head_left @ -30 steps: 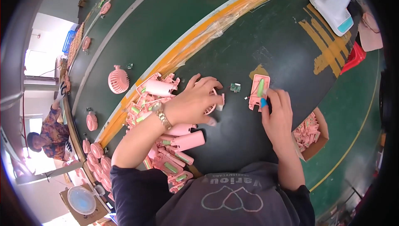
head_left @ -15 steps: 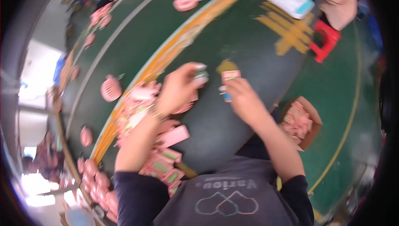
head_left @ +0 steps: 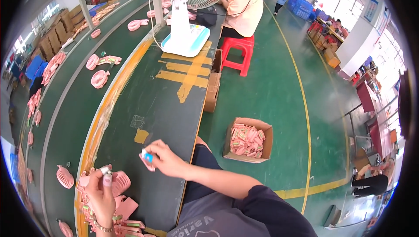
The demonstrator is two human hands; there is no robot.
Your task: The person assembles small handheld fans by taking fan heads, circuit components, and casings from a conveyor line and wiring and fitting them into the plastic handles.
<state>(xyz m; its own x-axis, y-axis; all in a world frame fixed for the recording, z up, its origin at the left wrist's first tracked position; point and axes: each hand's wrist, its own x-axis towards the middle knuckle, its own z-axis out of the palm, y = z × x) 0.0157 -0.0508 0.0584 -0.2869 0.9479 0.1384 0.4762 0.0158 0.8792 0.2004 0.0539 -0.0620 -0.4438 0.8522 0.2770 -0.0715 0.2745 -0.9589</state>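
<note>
Each hand [head_left: 163, 159] [head_left: 101, 193] holds one pink part [head_left: 145, 157].

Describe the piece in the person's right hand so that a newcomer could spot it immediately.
Start at the dark green workbench with yellow tape patches and follow its right edge toward the camera. There the right hand pinches a small pink part with a blue end. Unlike the pile of pink parts by the left hand, it is held alone.
</note>
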